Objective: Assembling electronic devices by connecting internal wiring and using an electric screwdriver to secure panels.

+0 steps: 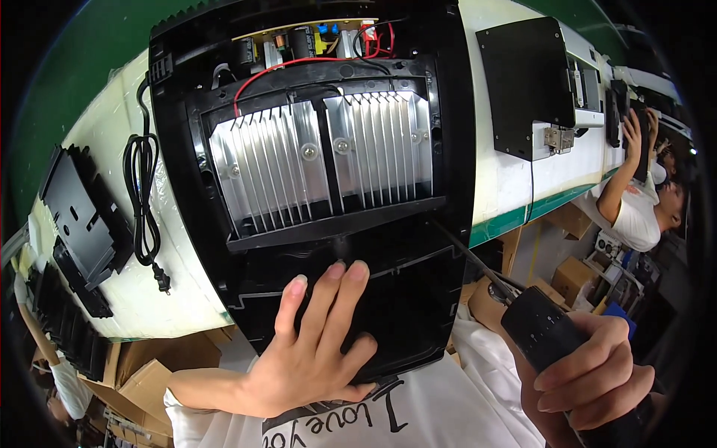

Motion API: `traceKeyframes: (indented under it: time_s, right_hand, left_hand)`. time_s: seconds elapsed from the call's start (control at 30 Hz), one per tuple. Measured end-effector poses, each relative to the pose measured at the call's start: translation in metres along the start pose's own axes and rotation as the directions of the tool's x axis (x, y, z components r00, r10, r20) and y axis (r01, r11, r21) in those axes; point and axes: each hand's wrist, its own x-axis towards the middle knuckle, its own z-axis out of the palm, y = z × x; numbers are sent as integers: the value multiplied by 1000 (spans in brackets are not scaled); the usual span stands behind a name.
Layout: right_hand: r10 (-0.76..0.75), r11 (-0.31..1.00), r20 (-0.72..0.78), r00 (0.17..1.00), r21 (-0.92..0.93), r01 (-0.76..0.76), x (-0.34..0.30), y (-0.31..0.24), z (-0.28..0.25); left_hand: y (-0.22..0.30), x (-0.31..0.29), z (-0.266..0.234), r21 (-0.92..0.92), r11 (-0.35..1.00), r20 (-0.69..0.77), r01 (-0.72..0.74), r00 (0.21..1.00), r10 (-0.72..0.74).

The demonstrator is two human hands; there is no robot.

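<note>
A large black plastic housing (448,60) lies before me with two finned silver heat sinks (272,164) set in its middle. A black bar crosses just below the fins. My left hand (317,351) is over the lower part of the housing, fingers spread, with nothing in it. In my right hand (594,373) is a black electric screwdriver (541,325), gripped round its body. Its long thin bit slants up and left, and the tip meets or hovers near the right end of the bar; I cannot tell which. Red and black wires (261,78) run above the heat sinks.
A circuit board (299,45) sits at the housing's far end. Left of it lie a coiled black power cord (140,187) and black plastic parts (78,209). At right stands a black metal machine (523,82); beyond it a co-worker (631,201) works. Cardboard boxes (160,381) stand below the table.
</note>
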Motion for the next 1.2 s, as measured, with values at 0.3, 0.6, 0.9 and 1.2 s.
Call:
traceKeyframes:
  time_s: [0.3, 0.6, 0.9, 1.2]
  right_hand:
    - [57, 997, -8, 998, -45, -57, 3, 1, 7]
    - [31, 999, -70, 997, -40, -34, -2, 1, 1]
    - [53, 999, -46, 998, -1, -53, 0, 1, 0]
    - [63, 998, 10, 998, -10, -63, 1, 3, -2]
  left_hand:
    - [-1, -1, 1, -18, 1000, 2, 1, 1000, -1]
    - [0, 0, 0, -9, 1000, -3, -5, 1000, 5]
    - [-1, -1, 1, -18, 1000, -1, 2, 1000, -2]
    - [-1, 0, 0, -12, 1000, 9, -5, 1000, 5]
